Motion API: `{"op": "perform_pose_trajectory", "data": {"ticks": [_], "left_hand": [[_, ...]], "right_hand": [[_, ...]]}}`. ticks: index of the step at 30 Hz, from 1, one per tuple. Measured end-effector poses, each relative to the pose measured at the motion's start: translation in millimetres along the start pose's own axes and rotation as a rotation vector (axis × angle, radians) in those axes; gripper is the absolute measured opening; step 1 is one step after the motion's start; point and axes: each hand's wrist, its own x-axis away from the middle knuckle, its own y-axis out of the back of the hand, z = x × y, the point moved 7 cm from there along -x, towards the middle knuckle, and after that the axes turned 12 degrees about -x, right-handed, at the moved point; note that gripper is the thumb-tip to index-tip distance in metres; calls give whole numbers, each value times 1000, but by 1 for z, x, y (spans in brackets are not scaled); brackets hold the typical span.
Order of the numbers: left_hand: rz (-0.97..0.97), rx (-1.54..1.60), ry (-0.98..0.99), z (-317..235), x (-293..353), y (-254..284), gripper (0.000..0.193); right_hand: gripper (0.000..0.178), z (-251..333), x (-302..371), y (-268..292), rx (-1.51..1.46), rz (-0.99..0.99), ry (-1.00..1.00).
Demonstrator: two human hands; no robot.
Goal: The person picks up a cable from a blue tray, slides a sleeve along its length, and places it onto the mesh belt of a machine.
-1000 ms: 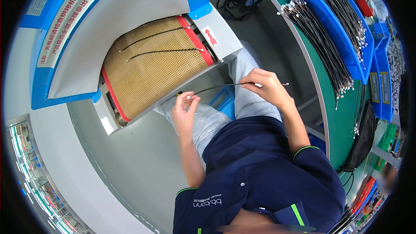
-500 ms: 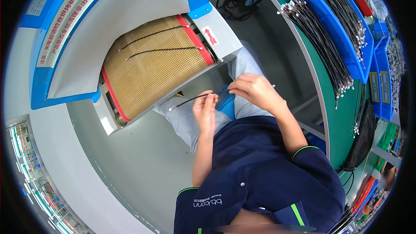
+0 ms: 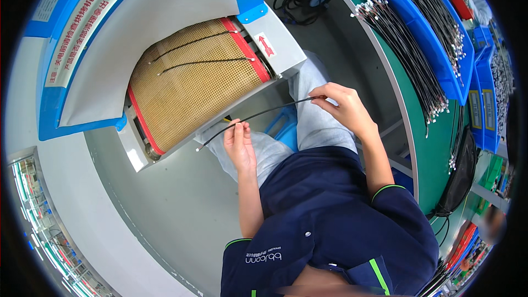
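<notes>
the person's left hand [image 3: 240, 146] and right hand [image 3: 349, 109] hold between them one thin black flexible cable [image 3: 275, 108]. this cable is in the air, above the person's lap and in front of the tan mesh conveyor belt with red edges [image 3: 187, 96], not touching it. the left hand pinches the cable with fingertips near its lower end, so a short piece with a small white connector [image 3: 198, 150] sticks out past the fingers. the right hand pinches near the other end with thumb and forefinger; the fingers cover this end, so i cannot tell how its tip looks.

on the belt lie two other black cables, an upper one [image 3: 190, 46] and a lower one [image 3: 206, 65], apart from each other, each having a white tip by the red edge. at the right, a dense bundle of black cables [image 3: 404, 55] lies on the green tabletop [image 3: 418, 151].

in my judgement, the step in hand is handling and drawing out a single cable between two pinches. a next move would call for light, steady grip at both ends, without bending the connector.
</notes>
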Motion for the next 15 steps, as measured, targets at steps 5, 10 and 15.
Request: {"op": "perform_pose_trajectory", "data": {"ticks": [5,10,15], "left_hand": [[17,10,-12,-3,1,-1,13],[8,2,-19,-4,1,1,13],[14,-16,-15,-7,2,-1,13]], "right_hand": [[9,0,2,2,20,-1,32],[9,6,2,1,16,29,105],[10,7,3,0,7,29,139]]}}
